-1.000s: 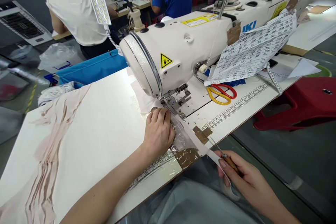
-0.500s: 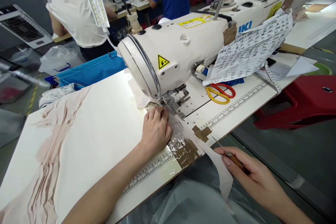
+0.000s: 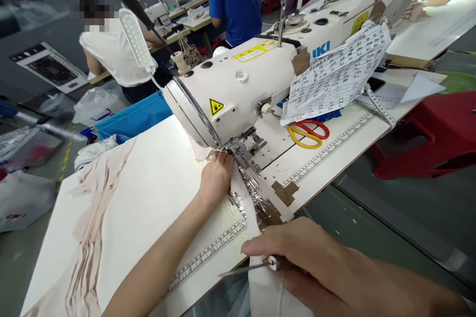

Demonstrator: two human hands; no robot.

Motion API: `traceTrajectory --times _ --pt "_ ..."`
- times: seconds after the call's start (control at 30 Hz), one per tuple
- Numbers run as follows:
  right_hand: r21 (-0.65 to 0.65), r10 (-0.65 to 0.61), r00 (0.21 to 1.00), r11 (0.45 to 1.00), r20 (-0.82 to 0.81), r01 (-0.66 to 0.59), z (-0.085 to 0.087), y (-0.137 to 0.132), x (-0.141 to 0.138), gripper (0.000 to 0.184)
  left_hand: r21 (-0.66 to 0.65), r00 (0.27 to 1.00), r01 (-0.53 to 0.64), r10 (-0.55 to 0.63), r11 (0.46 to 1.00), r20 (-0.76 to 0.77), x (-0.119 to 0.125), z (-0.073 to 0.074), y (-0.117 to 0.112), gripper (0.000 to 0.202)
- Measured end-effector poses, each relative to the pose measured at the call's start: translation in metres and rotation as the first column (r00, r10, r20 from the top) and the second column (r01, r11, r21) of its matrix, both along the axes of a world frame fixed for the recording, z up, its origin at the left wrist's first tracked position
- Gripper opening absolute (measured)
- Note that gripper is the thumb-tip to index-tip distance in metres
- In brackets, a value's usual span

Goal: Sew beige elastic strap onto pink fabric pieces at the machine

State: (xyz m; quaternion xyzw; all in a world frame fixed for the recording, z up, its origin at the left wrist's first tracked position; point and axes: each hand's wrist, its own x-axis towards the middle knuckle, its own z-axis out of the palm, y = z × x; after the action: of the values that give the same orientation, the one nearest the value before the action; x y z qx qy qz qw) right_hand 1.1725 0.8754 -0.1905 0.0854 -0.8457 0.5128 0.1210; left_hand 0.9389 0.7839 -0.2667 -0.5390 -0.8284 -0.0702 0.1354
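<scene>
My left hand [image 3: 216, 177] lies beside the needle area of the white sewing machine [image 3: 238, 81], fingers curled and closed on a pale pink fabric strip [image 3: 248, 208]. From there the strip runs down over the table edge, passing under my right hand [image 3: 316, 262]. In that hand, close to the camera, is an awl [image 3: 243, 270]; its metal spike points left and its handle is mostly covered by my fingers. Whether those fingers also pinch the strip cannot be made out. Shiny clear film and brown tape [image 3: 267, 210] cover the table beside the strip.
Scissors [image 3: 307, 133] with red and yellow handles lie under a handwritten sheet [image 3: 334, 74]. Pleated pale pink fabric [image 3: 91, 237] spreads along the table's left side. A red stool [image 3: 427, 133] stands to the right. Two people sit or stand beyond the machine.
My right hand with the awl has moved left and nearer the camera, across the strip. The strip's lower part has swung left. My left hand stays by the needle.
</scene>
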Motion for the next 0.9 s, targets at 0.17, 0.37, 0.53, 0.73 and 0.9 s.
traceTrajectory --times 0.17,0.37,0.53,0.73,0.9 --pt "0.195 -0.303 0.939 0.943 0.166 0.270 -0.034 0.010 -0.016 0.036 0.289 0.963 -0.005 -0.074 0.957 0.260 -0.011 -0.005 -0.007 0.018" --pt "0.459 -0.508 0.858 0.782 0.077 0.422 -0.067 0.023 -0.049 0.036 0.362 0.887 -0.020 -0.151 0.932 0.437 -0.019 -0.006 -0.010 0.021" --pt "0.515 -0.501 0.863 0.722 -0.070 0.462 -0.076 0.019 -0.070 0.033 0.359 0.886 -0.037 -0.136 0.933 0.444 -0.020 -0.008 -0.010 0.018" --pt "0.573 -0.517 0.850 0.668 -0.101 0.475 -0.077 0.018 -0.078 0.029 0.382 0.897 -0.029 -0.145 0.924 0.419 -0.022 -0.014 -0.009 0.015" --pt "0.586 -0.507 0.852 0.653 -0.133 0.480 -0.076 0.018 -0.080 0.028 0.357 0.910 -0.019 -0.131 0.934 0.393 -0.022 -0.015 -0.010 0.012"
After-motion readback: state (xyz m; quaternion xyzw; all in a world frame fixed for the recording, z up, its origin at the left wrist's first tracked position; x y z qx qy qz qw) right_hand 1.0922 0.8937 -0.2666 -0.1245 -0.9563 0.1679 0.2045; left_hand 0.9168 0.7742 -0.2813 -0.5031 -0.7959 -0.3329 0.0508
